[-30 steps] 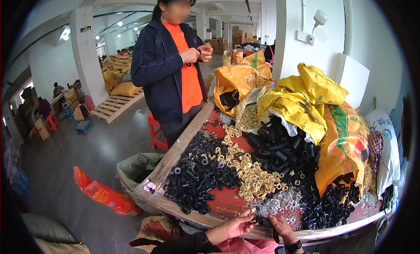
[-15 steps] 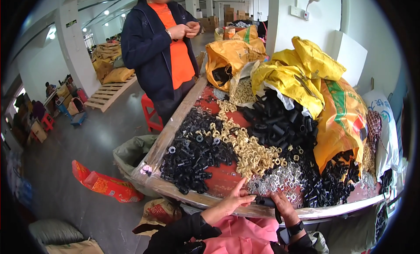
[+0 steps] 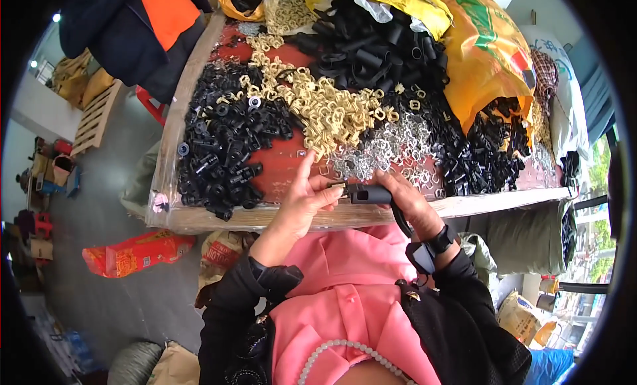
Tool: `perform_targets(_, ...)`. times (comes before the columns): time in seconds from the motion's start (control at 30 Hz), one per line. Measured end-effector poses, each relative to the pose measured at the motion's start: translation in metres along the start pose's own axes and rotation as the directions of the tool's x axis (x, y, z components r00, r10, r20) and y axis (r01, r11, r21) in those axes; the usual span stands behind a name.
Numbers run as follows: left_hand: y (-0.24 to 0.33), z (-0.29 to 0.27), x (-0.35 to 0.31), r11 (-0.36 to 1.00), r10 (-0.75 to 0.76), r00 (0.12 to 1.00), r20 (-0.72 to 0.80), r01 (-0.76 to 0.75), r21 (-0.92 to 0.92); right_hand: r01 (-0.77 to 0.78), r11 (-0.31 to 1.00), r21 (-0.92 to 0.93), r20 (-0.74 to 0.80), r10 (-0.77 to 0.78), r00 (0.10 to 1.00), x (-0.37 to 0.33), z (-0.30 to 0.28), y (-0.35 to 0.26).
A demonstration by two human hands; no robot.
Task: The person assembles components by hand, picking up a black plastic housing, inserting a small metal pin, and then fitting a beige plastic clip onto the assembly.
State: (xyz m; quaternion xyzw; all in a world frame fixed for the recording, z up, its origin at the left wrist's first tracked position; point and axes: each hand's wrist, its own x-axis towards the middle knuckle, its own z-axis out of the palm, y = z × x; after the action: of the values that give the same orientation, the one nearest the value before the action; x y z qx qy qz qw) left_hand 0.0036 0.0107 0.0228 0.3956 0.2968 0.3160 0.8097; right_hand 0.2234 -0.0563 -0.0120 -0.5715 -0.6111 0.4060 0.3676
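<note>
Over the table's near edge, my right hand is closed around a black plastic sleeve with a slot in its side. A black cord hangs down from the sleeve beside my palm. My left hand pinches a small gold-coloured metal piece between thumb and curled fingers, at the sleeve's left end; its index finger points outward. How far the metal piece sits inside the sleeve I cannot tell. Just beyond my hands lie a heap of silver metal clips and a heap of gold-coloured rings.
Small black plastic fittings are heaped at the left, black tubes at the back, black clips at the right. An orange woven sack spills parts. A raised wooden rim edges the table. Another person stands far left.
The view has tilted down, so table and hands appear higher. Both hands remain together at the sleeve, and the gold-coloured piece at its left end now shows more plainly.
</note>
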Motion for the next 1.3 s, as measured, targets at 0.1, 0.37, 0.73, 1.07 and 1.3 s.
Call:
perform_targets(0.1,-0.001,-0.004,0.003,1.0,0.004,1.0,-0.003,-0.004,-0.002,-0.082,0.992,0.093,-0.033,0.086,0.996,0.004,0.008,-0.023)
perform_targets(0.37,-0.007,-0.007,-0.002,1.0,-0.005,1.0,-0.013,0.005,0.018,-0.255,0.927,0.276,0.036,0.255,0.966,0.0,-0.003,-0.032)
perform_targets(0.73,-0.01,0.001,0.001,0.995,0.017,1.0,0.022,-0.019,0.102,-0.02,0.987,0.159,0.031,0.015,0.999,0.003,-0.003,-0.018)
perform_targets(1.07,-0.024,-0.008,-0.006,0.991,-0.048,0.998,0.03,0.044,0.13,0.65,0.569,-0.504,0.144,-0.686,0.713,-0.009,-0.004,-0.02)
perform_targets(1.3,-0.026,-0.009,-0.005,0.989,-0.053,0.996,0.074,0.042,0.144,-0.191,0.939,0.284,0.176,0.145,0.974,0.001,-0.002,-0.055)
